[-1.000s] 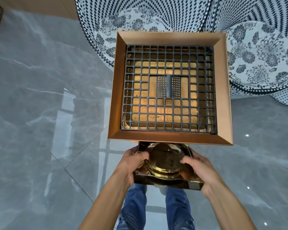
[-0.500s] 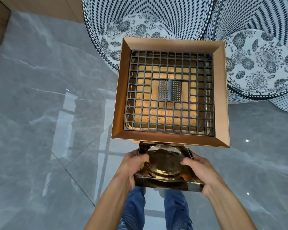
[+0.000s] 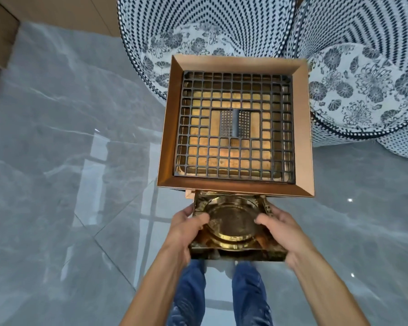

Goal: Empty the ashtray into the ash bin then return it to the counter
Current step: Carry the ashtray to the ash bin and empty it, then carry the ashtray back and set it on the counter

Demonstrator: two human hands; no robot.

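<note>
A: How would you have handled the tipping?
B: I'd have carried the ashtray [image 3: 236, 228] forward, well over the grate [image 3: 233, 128] of the ash bin [image 3: 303, 128], before turning it, so nothing spilled on the floor [image 3: 68, 161]
A: And the hands?
B: The left hand [image 3: 186, 225] and right hand [image 3: 284, 225] each gripped a side, thumbs over the rim, holding it level just before the bin's near edge
</note>
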